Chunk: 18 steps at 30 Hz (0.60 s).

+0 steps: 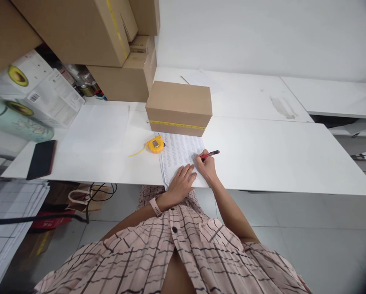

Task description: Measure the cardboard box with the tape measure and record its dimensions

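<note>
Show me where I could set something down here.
The widest bare stretch of white table lies right of the cardboard box and red pen. A narrow gap shows between the box and the white paper. Crowded: the printed sheets under the left hand, with the tape measure at their edge.

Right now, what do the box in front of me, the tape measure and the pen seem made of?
Box: apparently matte cardboard, from its plain brown faces and crisp edges.
Tape measure: probably smooth plastic, from its rounded yellow case; the silvery center could be metal.
Pen: perhaps plastic, in solid red and black; finish too small to judge.
</note>
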### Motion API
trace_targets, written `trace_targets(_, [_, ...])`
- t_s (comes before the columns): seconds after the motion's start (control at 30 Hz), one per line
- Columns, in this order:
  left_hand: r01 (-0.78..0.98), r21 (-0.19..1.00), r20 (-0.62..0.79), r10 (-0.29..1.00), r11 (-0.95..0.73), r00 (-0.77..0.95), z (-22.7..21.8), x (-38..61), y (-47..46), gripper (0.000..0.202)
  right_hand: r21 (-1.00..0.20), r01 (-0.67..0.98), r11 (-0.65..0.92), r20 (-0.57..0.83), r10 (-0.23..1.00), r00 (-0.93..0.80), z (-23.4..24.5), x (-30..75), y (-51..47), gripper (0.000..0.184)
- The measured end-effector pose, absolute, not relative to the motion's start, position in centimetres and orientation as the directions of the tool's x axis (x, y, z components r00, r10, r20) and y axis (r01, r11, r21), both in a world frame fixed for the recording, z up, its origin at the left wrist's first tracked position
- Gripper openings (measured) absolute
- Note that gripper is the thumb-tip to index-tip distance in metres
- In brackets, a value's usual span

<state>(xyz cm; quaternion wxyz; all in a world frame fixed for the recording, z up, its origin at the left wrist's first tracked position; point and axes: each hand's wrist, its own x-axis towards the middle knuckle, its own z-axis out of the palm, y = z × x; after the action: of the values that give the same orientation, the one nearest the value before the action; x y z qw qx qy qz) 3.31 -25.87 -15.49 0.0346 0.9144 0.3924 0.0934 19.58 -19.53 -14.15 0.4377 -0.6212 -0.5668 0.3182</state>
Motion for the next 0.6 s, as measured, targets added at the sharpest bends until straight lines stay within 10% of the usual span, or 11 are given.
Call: trace_targets(0.6, [0.709,0.153,0.141,0.725,-0.689,0.674,-15.5,3.17,-25.82,0.051,-0.909,0.416,0.026,0.123,0.97,0.208,-14.8,19.7,-19.56,0.025])
